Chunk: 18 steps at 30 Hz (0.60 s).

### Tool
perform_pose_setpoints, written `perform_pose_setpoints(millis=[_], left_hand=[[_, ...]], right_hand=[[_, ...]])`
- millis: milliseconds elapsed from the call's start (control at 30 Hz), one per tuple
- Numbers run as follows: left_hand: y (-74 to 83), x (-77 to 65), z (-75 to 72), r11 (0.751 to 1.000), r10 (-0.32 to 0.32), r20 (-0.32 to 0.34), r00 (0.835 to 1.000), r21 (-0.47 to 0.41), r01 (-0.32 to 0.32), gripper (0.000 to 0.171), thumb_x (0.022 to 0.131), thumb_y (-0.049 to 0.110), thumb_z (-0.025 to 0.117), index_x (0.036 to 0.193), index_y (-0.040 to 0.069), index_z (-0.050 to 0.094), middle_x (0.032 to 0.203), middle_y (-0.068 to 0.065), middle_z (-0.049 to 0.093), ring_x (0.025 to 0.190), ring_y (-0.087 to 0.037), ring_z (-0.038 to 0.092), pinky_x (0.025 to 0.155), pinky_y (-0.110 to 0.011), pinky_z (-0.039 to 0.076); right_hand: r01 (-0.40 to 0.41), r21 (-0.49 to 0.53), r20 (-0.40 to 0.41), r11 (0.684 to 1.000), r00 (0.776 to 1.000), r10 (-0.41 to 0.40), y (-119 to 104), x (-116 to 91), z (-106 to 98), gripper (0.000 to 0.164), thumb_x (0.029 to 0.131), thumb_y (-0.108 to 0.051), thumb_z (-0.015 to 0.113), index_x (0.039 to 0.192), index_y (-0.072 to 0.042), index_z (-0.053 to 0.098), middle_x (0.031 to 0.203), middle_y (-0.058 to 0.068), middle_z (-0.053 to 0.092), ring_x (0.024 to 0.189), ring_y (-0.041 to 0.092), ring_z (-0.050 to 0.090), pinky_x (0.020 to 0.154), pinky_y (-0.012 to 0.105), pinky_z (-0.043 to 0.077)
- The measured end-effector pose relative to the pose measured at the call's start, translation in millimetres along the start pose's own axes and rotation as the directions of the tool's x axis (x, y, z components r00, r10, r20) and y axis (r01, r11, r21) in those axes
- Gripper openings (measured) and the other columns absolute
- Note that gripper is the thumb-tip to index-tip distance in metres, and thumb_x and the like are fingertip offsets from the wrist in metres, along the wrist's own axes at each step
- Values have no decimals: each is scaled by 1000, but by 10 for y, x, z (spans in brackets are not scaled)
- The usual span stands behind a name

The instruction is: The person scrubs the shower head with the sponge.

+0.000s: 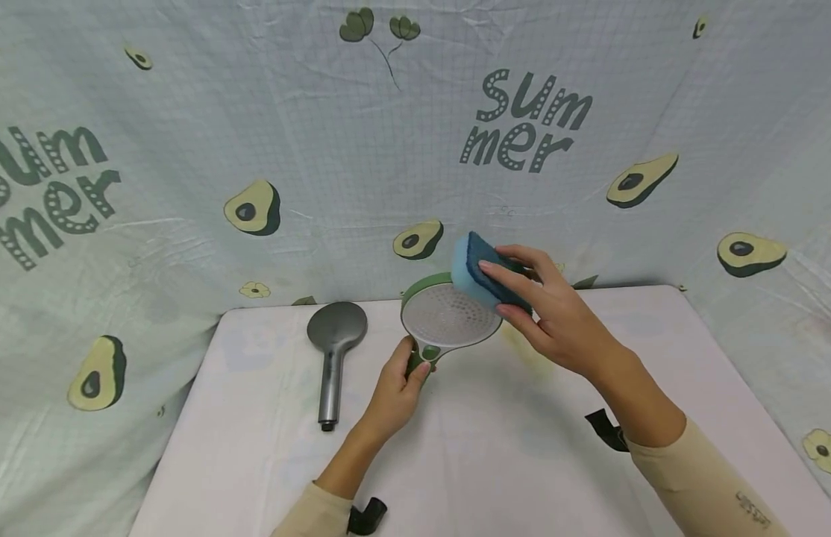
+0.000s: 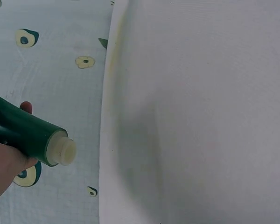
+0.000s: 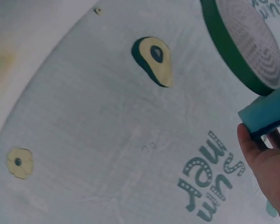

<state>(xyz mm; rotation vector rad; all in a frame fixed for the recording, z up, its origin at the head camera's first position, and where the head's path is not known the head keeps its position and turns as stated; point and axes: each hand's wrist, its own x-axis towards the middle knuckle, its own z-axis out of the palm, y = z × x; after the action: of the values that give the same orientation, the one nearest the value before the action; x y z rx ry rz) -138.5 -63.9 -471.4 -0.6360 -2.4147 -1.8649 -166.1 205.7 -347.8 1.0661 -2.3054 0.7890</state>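
The left hand (image 1: 395,388) stretches forward, its grip curled round the handle (image 2: 30,133) of a green shower head (image 1: 449,317), raised near the worktop's (image 1: 469,447) far edge. The right hand (image 1: 559,321) angles in, fingertips pinching a blue sponge (image 1: 471,272) that hides the face's upper right. A grey shower head (image 1: 335,339) lies leftward; patterned cloth (image 1: 362,149) rises behind.

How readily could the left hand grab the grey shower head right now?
Probably not readily: the left hand holds the green shower head. With that put down, likely yes, since the grey shower head lies nearby with nothing visible in between.
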Motion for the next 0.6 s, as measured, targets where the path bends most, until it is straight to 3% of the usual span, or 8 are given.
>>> perform_pose_setpoints(millis=[100, 200, 300, 433, 500, 600], left_hand=[[0, -6, -3, 999, 36, -13, 999, 21, -36, 31, 105, 1, 54, 135, -2, 49, 110, -18, 66, 100, -27, 65, 85, -29, 55], [-18, -9, 2, 998, 62, -19, 998, 24, -62, 32, 105, 2, 55, 136, -3, 50, 112, -19, 66, 100, -28, 67, 85, -29, 56], [-20, -15, 6, 997, 76, -24, 997, 14, -76, 33, 104, 2, 56, 137, -3, 51, 115, -19, 66, 100, -28, 69, 85, -29, 58], [2, -13, -19, 996, 92, -33, 995, 26, -91, 34, 103, -1, 58, 137, -3, 53, 118, -18, 65, 99, -27, 71, 82, -29, 59], [13, -9, -37, 995, 95, -41, 995, 34, -94, 36, 102, -1, 59, 138, -2, 53, 119, -17, 65, 99, -27, 71, 81, -28, 60], [20, -3, -53, 994, 102, -44, 994, 47, -99, 40, 102, 2, 61, 141, 0, 54, 122, -16, 64, 99, -26, 72, 81, -27, 60]], right_hand=[[43, -66, 46, 997, 998, -40, -51, 84, -64, 48, 108, -41, 50, 153, -24, 51, 156, 16, 42, 137, 33, 50, 97, 44, 53], [75, -78, 66, 994, 995, -69, -76, 115, -109, 48, 109, -43, 47, 152, -23, 52, 155, 17, 43, 138, 33, 48, 94, 45, 53], [56, -38, 64, 998, 996, -54, -52, 55, -125, 50, 108, -45, 46, 152, -21, 51, 157, 17, 41, 138, 33, 47, 100, 33, 51], [-9, 76, -3, 997, 1000, 10, 40, -127, -58, 54, 108, -43, 49, 152, -12, 50, 158, 19, 37, 135, 37, 50, 111, 14, 37], [-45, 115, -39, 992, 998, 50, 102, -223, 0, 54, 108, -38, 53, 152, -8, 48, 157, 21, 38, 134, 40, 49, 115, 11, 31], [-94, 140, -65, 986, 992, 104, 188, -319, 61, 53, 106, -25, 59, 153, -5, 45, 155, 21, 40, 135, 38, 48, 114, 10, 32]])
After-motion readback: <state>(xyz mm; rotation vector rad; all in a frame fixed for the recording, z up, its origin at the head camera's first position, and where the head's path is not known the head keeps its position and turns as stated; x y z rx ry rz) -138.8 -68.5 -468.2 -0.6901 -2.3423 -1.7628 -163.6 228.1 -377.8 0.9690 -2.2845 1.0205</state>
